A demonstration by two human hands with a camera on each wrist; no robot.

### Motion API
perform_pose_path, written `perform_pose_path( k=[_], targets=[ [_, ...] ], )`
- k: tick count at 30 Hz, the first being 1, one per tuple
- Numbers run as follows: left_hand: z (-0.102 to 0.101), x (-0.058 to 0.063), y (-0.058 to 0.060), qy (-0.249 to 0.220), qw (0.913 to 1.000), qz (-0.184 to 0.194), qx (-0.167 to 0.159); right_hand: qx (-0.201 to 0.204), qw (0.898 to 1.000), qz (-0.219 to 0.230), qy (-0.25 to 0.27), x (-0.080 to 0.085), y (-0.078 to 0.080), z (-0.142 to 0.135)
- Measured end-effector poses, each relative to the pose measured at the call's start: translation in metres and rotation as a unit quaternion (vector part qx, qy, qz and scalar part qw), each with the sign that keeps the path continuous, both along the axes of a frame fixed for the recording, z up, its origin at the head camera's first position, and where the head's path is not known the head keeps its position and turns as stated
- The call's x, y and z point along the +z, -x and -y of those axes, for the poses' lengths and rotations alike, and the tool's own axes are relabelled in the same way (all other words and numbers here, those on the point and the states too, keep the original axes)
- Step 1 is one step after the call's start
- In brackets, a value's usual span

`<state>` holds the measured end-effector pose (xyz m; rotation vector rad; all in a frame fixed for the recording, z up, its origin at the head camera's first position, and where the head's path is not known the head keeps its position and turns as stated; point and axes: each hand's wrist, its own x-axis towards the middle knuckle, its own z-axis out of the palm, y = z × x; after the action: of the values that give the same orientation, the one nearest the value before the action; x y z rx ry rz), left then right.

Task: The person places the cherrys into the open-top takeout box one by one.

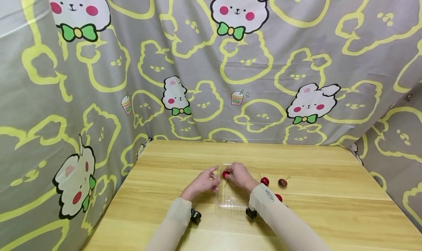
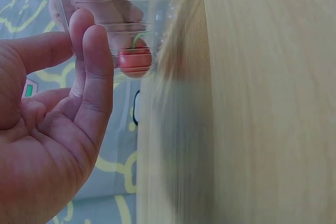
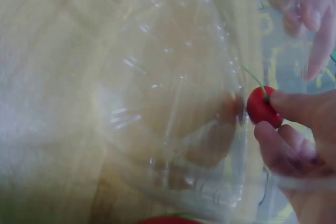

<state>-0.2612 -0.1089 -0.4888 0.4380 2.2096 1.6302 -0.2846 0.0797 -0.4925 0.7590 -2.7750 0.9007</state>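
Note:
A clear plastic box (image 1: 230, 203) stands on the table between the two hands. Thumb and fingers of my right hand (image 1: 240, 175) pinch a red cherry (image 3: 260, 109) with a green stem, within the far left part of the box. Through the clear wall, that cherry shows again in the left wrist view. On the box's left side is my left hand (image 1: 202, 181), its fingers loosely bent and their tips (image 2: 97, 40) right at the wall. Nothing shows gripped in it.
Right of the box lie a red cherry (image 1: 265, 181) and a darker, brownish cherry (image 1: 282, 183). Another red cherry (image 1: 278, 197) is partly hidden by the right sleeve (image 1: 283, 214). A patterned curtain (image 1: 204, 71) hangs behind and beside the wooden table (image 1: 141, 207).

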Motion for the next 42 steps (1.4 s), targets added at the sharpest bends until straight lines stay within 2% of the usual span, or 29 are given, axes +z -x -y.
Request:
perform_pose_path(
  k=[7,13,20,25,32,37,42],
  targets=[
    [-0.002,0.000,-0.002,0.006,0.9999,0.002,0.009,-0.009,1.000,0.008,0.001,0.004,-0.003,-0.002],
    [-0.002,0.000,-0.002,0.007,0.9999,-0.002,0.015,-0.017,0.999,0.034,0.011,0.015,-0.005,-0.007],
    [-0.004,0.002,-0.002,0.009,0.9999,0.000,0.012,-0.005,1.000,0.007,0.020,0.033,-0.012,-0.022],
    [-0.004,0.004,-0.003,0.007,0.9999,0.002,0.012,0.003,1.000,-0.007,0.019,0.043,-0.018,-0.036],
    [-0.005,0.002,-0.003,0.002,1.0000,-0.005,0.007,-0.012,0.999,0.019,0.027,0.057,-0.027,-0.062],
    [-0.005,0.002,-0.002,0.002,1.0000,-0.001,0.006,-0.023,0.999,0.021,0.015,0.066,-0.032,-0.086],
    [-0.004,0.002,-0.002,0.005,1.0000,0.003,0.006,-0.031,0.999,0.030,0.003,0.068,-0.036,-0.111]
  ],
)
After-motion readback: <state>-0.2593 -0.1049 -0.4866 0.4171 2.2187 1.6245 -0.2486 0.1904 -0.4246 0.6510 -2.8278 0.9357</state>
